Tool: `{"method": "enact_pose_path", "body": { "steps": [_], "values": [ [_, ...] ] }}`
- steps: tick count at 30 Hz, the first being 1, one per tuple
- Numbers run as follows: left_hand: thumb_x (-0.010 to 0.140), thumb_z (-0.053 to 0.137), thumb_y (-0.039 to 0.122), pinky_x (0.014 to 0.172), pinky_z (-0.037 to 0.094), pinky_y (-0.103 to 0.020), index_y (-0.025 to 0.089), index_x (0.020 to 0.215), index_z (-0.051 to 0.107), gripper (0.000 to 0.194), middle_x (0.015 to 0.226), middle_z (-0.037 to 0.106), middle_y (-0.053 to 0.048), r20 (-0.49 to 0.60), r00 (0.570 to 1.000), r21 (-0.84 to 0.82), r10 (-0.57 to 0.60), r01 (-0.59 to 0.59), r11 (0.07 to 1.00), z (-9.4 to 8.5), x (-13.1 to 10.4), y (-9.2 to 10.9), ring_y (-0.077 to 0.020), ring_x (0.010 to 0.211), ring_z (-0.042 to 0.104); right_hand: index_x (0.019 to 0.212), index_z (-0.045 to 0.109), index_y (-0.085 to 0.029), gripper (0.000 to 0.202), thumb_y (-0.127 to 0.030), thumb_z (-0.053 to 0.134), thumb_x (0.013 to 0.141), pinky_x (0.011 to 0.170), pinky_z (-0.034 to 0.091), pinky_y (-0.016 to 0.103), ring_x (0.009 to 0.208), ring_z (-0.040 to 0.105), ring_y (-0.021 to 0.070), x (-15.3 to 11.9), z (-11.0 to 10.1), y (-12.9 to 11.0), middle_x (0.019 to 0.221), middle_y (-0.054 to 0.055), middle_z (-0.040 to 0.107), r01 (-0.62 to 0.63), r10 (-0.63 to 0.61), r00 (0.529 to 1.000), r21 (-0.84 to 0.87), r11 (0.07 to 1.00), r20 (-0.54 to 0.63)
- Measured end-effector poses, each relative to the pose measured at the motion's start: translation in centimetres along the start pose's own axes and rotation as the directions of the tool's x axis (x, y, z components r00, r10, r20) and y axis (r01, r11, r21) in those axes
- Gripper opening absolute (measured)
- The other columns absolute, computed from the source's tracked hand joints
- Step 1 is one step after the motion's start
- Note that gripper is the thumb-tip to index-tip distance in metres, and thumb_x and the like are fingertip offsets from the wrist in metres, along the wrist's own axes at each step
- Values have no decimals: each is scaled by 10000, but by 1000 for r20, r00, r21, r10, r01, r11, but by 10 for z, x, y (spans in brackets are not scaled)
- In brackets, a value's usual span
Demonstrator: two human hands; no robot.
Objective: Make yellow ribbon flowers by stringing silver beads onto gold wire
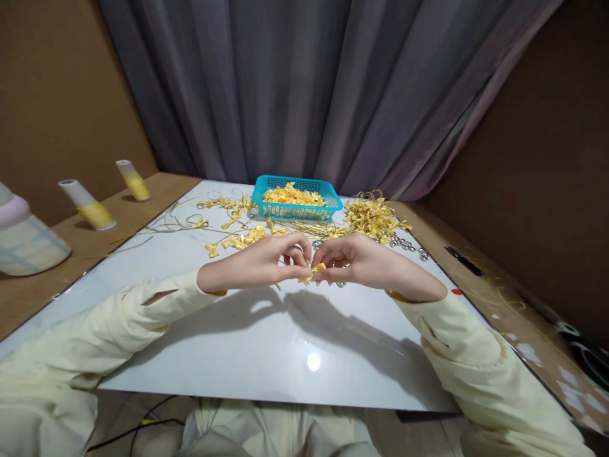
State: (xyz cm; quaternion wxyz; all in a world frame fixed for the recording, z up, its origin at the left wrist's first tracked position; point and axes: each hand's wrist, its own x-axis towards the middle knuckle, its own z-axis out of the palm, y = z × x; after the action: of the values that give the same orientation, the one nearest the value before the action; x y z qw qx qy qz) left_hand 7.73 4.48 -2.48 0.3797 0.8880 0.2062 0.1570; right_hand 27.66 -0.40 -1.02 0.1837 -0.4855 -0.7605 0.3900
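A small yellow ribbon bow (318,269) is pinched between my two hands above the middle of the white board. My left hand (273,259) grips its left side with thumb and fingertips. On the opposite side, the fingertips of my right hand (359,260) press together on the bow. Fine detail between the fingers is hidden. Just beyond my hands lie loose yellow bows (245,238) and a bundle of gold cords (309,228). A heap of yellow bows on gold cord (371,216) sits behind my right hand, with small silver rings (402,242) beside it.
A turquoise basket (297,212) of yellow bows stands at the back before a grey curtain (285,89). Two yellow thread spools (90,206) and a plaid container (31,238) stand at left. A dark pen-like tool (465,260) and black-handled scissors (587,352) lie at right.
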Motion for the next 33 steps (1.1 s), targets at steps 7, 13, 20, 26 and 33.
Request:
{"method": "enact_pose_path", "body": {
  "steps": [7,13,20,26,33],
  "values": [
    [857,527,241,615,413,-239,188,900,486,79,787,645,13,-32,996,50,84,-83,995,2,0,1,-116,707,594,822,608,-140,129,-255,627,766,514,437,199,617,585,85,2,-3,7,747,34,668,-27,21,999,172,985,40],
    [859,535,252,645,421,-248,189,917,491,96,831,653,1,-65,993,94,98,-92,991,4,-1,1,-130,753,612,788,609,-136,138,-261,659,759,527,430,205,601,564,80,4,-4,4,682,4,630,-38,29,999,253,967,39],
    [834,571,276,628,415,-238,185,921,492,149,792,661,8,-42,999,-62,-12,10,998,0,1,3,-130,738,609,736,597,-131,132,-211,699,710,525,429,206,545,541,67,4,-3,2,618,-13,623,-31,39,999,354,935,-15],
    [866,493,435,669,412,-237,176,924,574,277,851,617,-4,-51,995,-116,-86,80,990,-8,6,-7,-135,787,563,758,596,-130,152,-219,709,708,543,426,206,565,541,66,2,-5,0,673,13,656,-20,53,996,394,919,-73],
    [905,387,461,644,379,-226,159,824,616,388,788,576,0,41,994,52,-99,97,994,-7,5,-3,-125,714,509,755,587,-124,166,-210,717,697,547,415,211,565,536,73,4,-4,4,676,22,652,0,39,996,453,892,-79]
  ]
}}
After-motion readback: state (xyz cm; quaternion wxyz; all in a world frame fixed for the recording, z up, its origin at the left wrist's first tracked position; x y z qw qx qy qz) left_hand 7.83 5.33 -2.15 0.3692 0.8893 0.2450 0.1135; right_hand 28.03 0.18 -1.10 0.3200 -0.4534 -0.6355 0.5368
